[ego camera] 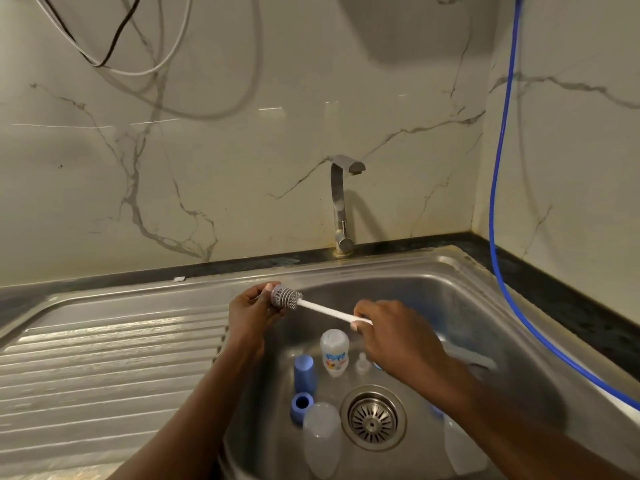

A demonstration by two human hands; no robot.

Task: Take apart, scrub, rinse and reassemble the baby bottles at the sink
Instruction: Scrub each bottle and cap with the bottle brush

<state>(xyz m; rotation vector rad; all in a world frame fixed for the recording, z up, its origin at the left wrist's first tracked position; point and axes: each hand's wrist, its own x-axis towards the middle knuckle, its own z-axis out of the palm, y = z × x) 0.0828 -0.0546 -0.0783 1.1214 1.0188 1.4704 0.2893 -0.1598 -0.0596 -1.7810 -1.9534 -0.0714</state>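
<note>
Nearest, by the steel sink's (pixel 433 292) front edge, a clear plastic bottle body (pixel 322 438) lies apparently empty. Behind it, the left hand (pixel 251 313) curls round the head of the grey-bristled white-handled brush (pixel 285 299). A blue screw ring (pixel 300 403), blue cap (pixel 304 370) and printed white bottle (pixel 334 353) lie mid-basin, and the right hand (pixel 388 330) pinches the handle. Wetting the bristles first, then twisting inside each bottle, should scrub best.

Dim, warm, yellowish; faint glare streaks on the marble backsplash (pixel 277 112), broad shadow above the tap (pixel 341 202), wide-angle bowing at edges.

Three bottles (pixel 334 353) (pixel 322 438) (pixel 462 448), one brush (pixel 325 310)
</note>
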